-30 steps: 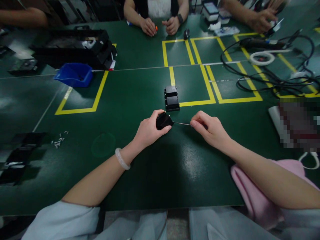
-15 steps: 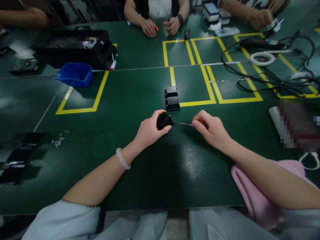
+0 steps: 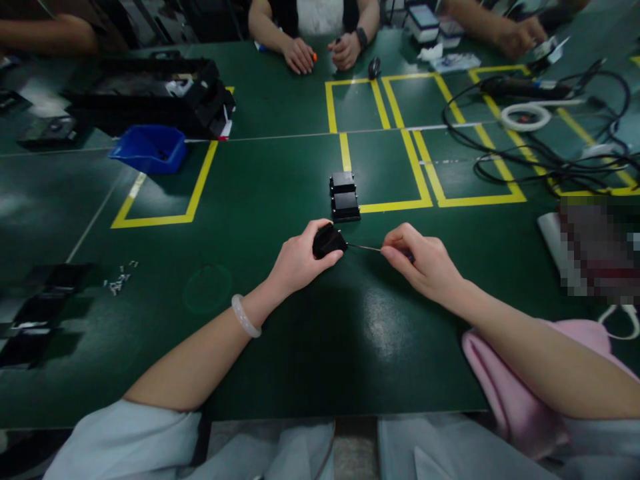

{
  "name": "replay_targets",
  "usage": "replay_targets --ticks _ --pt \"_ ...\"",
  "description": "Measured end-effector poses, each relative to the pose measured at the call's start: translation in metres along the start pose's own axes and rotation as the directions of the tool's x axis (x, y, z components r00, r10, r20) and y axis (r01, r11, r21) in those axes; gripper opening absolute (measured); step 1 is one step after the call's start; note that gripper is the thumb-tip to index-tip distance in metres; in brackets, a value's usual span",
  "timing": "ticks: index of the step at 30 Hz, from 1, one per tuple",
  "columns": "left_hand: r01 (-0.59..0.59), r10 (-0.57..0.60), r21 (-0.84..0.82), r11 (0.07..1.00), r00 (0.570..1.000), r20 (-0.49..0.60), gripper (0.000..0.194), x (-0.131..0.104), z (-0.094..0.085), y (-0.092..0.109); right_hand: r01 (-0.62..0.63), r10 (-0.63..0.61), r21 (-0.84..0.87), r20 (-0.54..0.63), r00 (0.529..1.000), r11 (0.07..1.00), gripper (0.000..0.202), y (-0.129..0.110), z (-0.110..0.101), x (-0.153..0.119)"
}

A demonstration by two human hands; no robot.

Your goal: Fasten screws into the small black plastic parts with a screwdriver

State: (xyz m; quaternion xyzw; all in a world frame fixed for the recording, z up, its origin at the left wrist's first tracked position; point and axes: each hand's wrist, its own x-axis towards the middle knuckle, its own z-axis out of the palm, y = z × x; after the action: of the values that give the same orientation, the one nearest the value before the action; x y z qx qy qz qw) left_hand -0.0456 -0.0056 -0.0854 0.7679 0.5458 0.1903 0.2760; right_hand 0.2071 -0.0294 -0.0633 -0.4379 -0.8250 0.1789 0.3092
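My left hand [image 3: 303,260] is closed around a small black box-shaped part [image 3: 327,243], thumb at the near side and fingers over the far side. In my right hand [image 3: 417,257] is a screwdriver [image 3: 365,247], its thin metal shaft pinched between thumb and fingers and its handle mostly hidden in the palm. The screwdriver's tip meets the right end of the black part, where a small shiny screw shows. Just beyond my left hand, two similar black parts [image 3: 345,201] lie one behind the other, with small screws along their sides.
Loose screws [image 3: 119,281] and dark flat pieces [image 3: 35,310] lie at left. A blue bin [image 3: 153,148] stands before a long black tray [image 3: 145,97]. Cables [image 3: 540,160] spread at right, above a pink cloth [image 3: 520,380]. Across the table, a person's hands [image 3: 320,55] rest.
My right hand has shifted very slightly left along the screwdriver and its fingers have rolled a little. My left hand and the black part stay in place.
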Motion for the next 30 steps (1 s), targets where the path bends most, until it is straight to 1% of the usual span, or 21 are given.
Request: replay_targets --ticks 5,9,15,18,20,26,28,30 --pt "0.002 -0.002 -0.006 1.000 1.000 0.003 0.059 0.0001 -0.0004 0.0000 -0.017 0.017 -0.013 -0.007 1.000 1.000 0.003 0.0002 0.0006 -0.0007" --pt "0.003 -0.003 -0.005 1.000 1.000 0.000 0.059 0.0002 -0.0004 -0.0002 -0.011 0.011 -0.019 -0.025 1.000 1.000 0.007 0.0010 0.0013 -0.0022" --pt "0.004 -0.004 0.002 1.000 1.000 -0.009 0.058 0.0008 0.0009 -0.0008 -0.036 0.035 0.026 0.027 0.999 0.999 0.006 0.0017 0.0011 -0.0015" --pt "0.007 -0.007 0.001 1.000 1.000 -0.013 0.057 0.0010 0.0014 -0.0013 -0.047 0.047 0.066 -0.001 0.999 0.997 0.003 0.0019 0.0020 -0.0010" --pt "0.009 -0.009 0.000 1.000 1.000 -0.013 0.058 0.0010 0.0015 -0.0015 -0.046 0.048 0.082 -0.018 0.999 0.996 0.005 0.0018 0.0022 -0.0006" --pt "0.008 -0.008 -0.005 1.000 1.000 -0.011 0.058 0.0006 0.0010 -0.0010 -0.053 0.052 0.079 0.023 0.998 0.995 0.004 0.0019 0.0008 0.0004" --pt "0.012 -0.012 -0.005 1.000 1.000 -0.009 0.058 0.0007 0.0008 -0.0006 -0.056 0.055 0.080 0.011 0.998 0.995 0.003 0.0025 0.0014 -0.0003" --pt "0.016 -0.016 -0.009 1.000 1.000 -0.008 0.059 0.0009 0.0006 -0.0002 -0.049 0.050 0.070 -0.006 0.999 0.996 0.007 0.0030 0.0025 -0.0013"
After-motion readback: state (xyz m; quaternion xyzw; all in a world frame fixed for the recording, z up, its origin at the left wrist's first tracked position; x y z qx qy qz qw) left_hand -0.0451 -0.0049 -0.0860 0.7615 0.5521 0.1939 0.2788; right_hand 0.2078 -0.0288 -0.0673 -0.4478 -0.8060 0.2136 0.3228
